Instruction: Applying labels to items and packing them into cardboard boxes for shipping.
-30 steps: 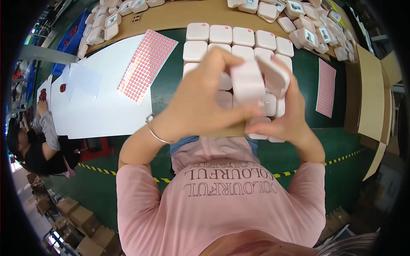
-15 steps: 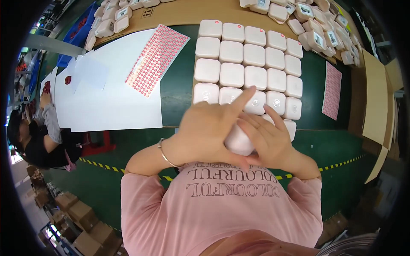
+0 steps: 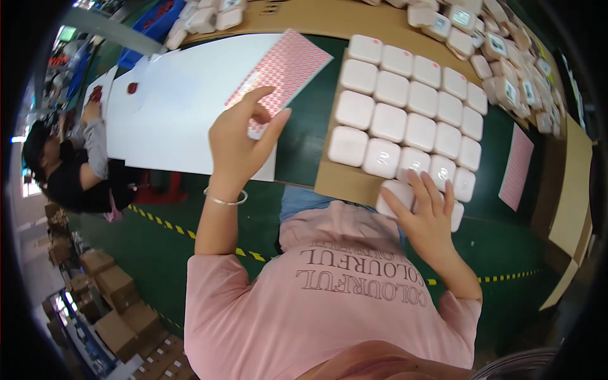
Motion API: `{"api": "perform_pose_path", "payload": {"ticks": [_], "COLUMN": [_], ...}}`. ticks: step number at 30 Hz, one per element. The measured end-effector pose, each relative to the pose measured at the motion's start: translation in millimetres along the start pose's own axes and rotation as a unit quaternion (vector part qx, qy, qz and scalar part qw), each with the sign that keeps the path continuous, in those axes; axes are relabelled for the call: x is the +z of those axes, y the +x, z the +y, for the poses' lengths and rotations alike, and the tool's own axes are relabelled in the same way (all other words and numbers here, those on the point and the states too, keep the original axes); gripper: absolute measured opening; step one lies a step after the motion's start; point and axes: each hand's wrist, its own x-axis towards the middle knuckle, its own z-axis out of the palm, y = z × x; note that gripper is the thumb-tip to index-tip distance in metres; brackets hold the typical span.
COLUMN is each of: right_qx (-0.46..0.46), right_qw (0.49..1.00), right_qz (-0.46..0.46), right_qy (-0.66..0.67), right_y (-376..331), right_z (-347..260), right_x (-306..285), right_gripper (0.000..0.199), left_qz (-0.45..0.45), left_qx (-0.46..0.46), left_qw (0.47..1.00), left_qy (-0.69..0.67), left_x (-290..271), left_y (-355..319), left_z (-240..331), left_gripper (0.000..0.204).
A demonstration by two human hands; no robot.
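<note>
Left hand (image 3: 244, 142), thumb and forefinger apart, hovers beside the red sticker sheet (image 3: 296, 62). Right hand (image 3: 427, 221) spreads loosely over a front pale box (image 3: 400, 189). At least 4 back-row boxes (image 3: 397, 62) bear stickers; nearer boxes (image 3: 388, 122) show none.

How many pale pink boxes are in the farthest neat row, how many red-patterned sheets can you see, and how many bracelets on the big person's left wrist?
Boxes in the farthest row: 5
Red-patterned sheets, one left and one right of the neat boxes: 2
Bracelet: 1
Total: 8
</note>
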Motion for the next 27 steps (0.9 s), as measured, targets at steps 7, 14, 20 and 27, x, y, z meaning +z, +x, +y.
{"api": "perform_pose_path", "payload": {"ticks": [7, 14, 20, 27], "right_qx": [0.029, -0.049, -0.079, -0.092], "right_qw": [0.999, 0.997, 0.993, 0.993], "right_qz": [-0.045, -0.062, -0.069, 0.062], "right_qy": [0.007, -0.016, 0.057, 0.042], "right_y": [-6, 5, 15, 20], "right_z": [1, 6, 18, 39], "right_x": [-7, -8, -26, -29], "right_gripper": [0.057, 0.059, 0.059, 0.044], "left_qz": [0.002, 0.107, 0.362, 0.084], "left_qx": [0.054, -0.238, -0.414, -0.429], "left_qw": [0.996, 0.929, 0.813, 0.836], "left_qy": [0.064, -0.263, -0.190, 0.332], "left_x": [10, -17, -91, -168], "left_y": [15, 53, 95, 89], "left_z": [-23, -150, -306, -428], "left_gripper": [0.027, 0.015, 0.014, 0.026]}}
